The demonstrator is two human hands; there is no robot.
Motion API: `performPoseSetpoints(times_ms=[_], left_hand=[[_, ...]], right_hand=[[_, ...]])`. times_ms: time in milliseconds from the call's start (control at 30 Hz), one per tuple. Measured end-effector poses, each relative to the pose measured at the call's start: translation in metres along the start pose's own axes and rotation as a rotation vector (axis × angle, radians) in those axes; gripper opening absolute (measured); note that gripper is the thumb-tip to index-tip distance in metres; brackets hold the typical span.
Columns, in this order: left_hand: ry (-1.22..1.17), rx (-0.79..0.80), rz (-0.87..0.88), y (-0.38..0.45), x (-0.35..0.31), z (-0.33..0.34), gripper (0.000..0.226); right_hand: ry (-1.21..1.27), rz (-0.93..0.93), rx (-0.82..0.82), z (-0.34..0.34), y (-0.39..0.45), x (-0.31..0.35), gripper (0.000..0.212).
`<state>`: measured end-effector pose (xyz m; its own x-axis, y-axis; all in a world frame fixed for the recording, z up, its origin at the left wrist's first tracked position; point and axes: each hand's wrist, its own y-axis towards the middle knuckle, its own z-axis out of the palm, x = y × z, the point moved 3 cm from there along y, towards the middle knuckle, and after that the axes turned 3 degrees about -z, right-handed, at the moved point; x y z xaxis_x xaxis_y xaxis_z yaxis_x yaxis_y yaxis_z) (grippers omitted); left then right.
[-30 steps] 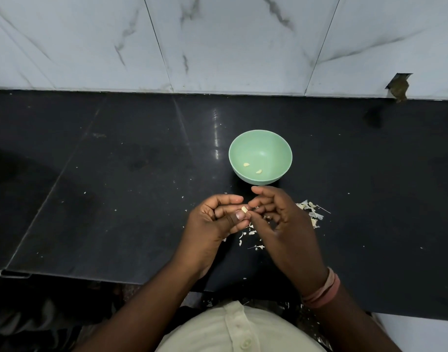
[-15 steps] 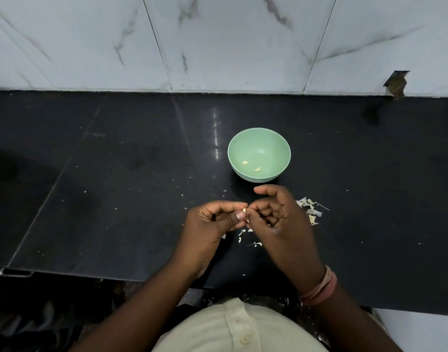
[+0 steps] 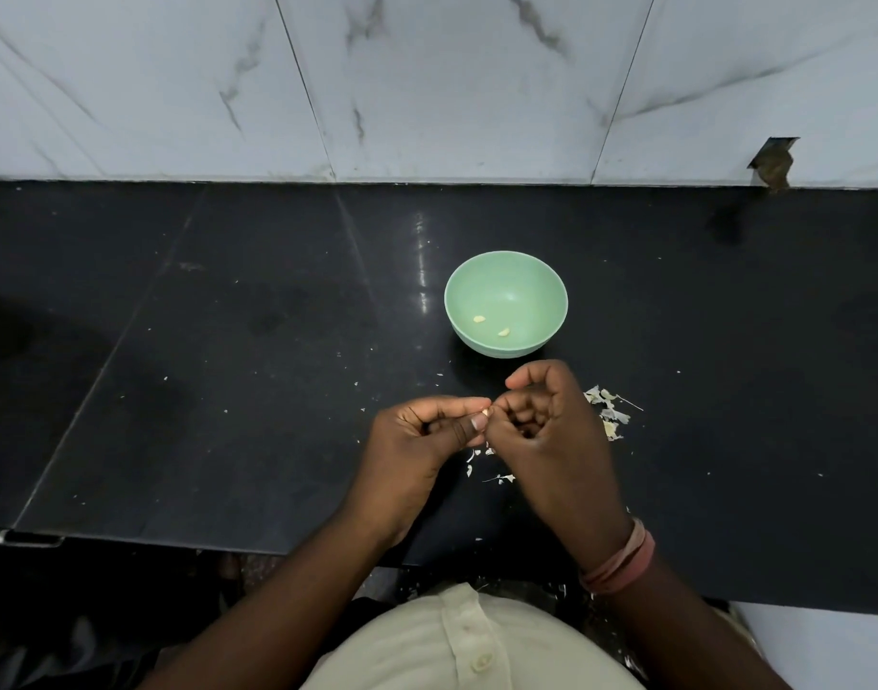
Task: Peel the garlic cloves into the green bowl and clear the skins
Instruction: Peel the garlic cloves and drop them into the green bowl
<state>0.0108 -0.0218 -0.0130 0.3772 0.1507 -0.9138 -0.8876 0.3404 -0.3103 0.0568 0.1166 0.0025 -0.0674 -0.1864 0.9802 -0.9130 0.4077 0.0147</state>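
Towards the front edge of the black polished stone table (image 3: 228,390), a little right of its middle, the person's left hand (image 3: 417,450) has its fingers curled in, thumb and forefinger pinching a small pale garlic clove (image 3: 485,413) of which only a sliver shows between the two hands. Under that meeting point a few thin white scraps of garlic skin (image 3: 487,463) lie on the dark stone. The right hand (image 3: 551,440) comes in touching the left, its fingers bent and nipping at the same clove, apparently working the skin loose; how much skin remains I cannot tell, it is too small and covered. Just beyond the hands, towards the back edge, stands the round pale green plastic bowl (image 3: 506,271), with two peeled yellowish garlic cloves (image 3: 492,326) lying apart on its bottom. Just right of the right hand sits a loose heap of papery white and yellow peelings (image 3: 607,410).

To do this step well, I would say the left pinch should stay firm but gentle, so the clove neither slips nor bruises, while the right nails catch the skin at one tip and strip it off over the heap, not over the bowl. Peelings are light, so they should be dropped low, near the heap, for easy clearing.
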Motion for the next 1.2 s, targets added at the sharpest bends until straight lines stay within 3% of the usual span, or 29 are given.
performPoseSetpoints(times_ms=[267,633,867,1200], left_hand=[[-0.286,0.016,-0.176,0.001,0.008,0.004,0.028],[-0.194,0.016,-0.146,-0.002,0.008,-0.002,0.023],[-0.200,-0.023,-0.084,-0.003,0.008,0.001,0.029],[-0.199,-0.043,-0.078,-0.007,0.013,0.003,0.031]], right_hand=[[0.204,0.074,0.008,-0.004,0.000,-0.001,0.019],[-0.177,-0.243,0.072,-0.005,-0.004,0.001,0.030],[-0.155,-0.144,0.038,-0.002,-0.006,-0.010,0.011],[-0.383,-0.195,-0.004,-0.001,-0.009,-0.003,0.009]])
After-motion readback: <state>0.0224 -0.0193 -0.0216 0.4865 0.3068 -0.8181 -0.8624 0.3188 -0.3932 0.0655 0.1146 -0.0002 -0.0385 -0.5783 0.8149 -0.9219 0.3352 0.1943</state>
